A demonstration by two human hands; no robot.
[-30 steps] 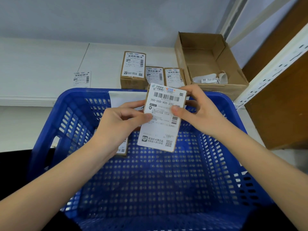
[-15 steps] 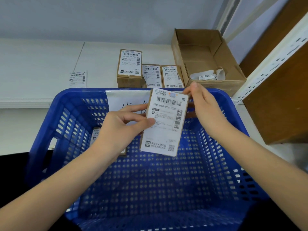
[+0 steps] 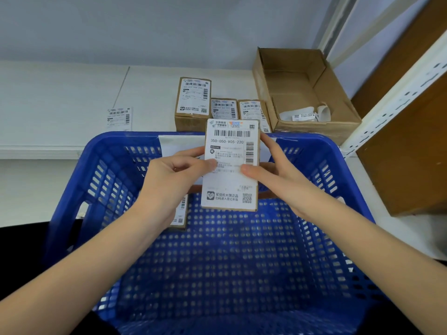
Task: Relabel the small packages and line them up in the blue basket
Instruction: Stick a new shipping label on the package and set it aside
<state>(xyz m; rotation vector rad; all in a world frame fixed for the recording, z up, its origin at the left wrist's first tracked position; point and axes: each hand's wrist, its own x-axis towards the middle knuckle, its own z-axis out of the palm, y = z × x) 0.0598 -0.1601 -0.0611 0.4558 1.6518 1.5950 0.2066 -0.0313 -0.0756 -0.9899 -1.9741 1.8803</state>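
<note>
A white tabletop (image 3: 60,93) is backed by a pale wall, and three labelled packages (image 3: 192,102) are set on it side by side, next to one open cardboard box (image 3: 304,93) and one loose label (image 3: 119,118). One blue basket (image 3: 321,151) is placed nearest the camera. One small package (image 3: 231,165) is held above it, pinched at its edges by the left hand (image 3: 169,182) and the right hand (image 3: 278,175). One further package (image 3: 180,215) is seen inside the basket, partly hidden by the left hand.

Left hand (image 3: 169,176) and right hand (image 3: 278,170) raised together, thumbs pressing inward, fingers curled in grip.
</note>
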